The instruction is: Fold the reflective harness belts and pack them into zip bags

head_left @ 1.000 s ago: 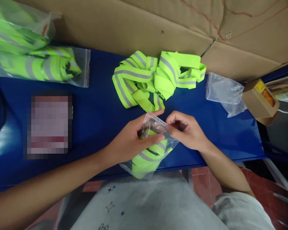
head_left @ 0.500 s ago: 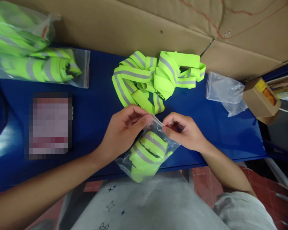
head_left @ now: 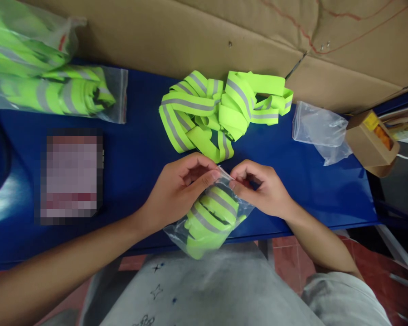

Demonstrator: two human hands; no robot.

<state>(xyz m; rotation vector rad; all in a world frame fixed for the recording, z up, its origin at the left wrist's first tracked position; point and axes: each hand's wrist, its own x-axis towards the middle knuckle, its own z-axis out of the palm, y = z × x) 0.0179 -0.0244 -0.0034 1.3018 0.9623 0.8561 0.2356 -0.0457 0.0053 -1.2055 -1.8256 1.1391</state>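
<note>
A clear zip-lock bag (head_left: 177, 233) hangs at the table's front edge, with a rolled neon-yellow reflective strap (head_left: 206, 222) inside it. My left hand (head_left: 187, 185) pinches the bag's top edge between thumb and index finger. Close by on the right, my right hand (head_left: 261, 185) pinches the same edge, with its other fingers curled. Only a short stretch of the bag's mouth shows between the two hands. Just beyond them lies a loose tangle of neon-yellow straps (head_left: 238, 106) with grey stripes.
Bagged neon straps (head_left: 68, 97) are piled at the back left of the blue table (head_left: 132, 136). A blurred-out flat object (head_left: 71, 176) lies at left. At right are empty clear bags (head_left: 319, 129) and a small cardboard box (head_left: 372, 142). A brown covered panel (head_left: 177, 36) rises behind.
My left hand has slid slightly right along the bag's top edge, closer to my right hand. The right hand keeps its pinch almost in place.
</note>
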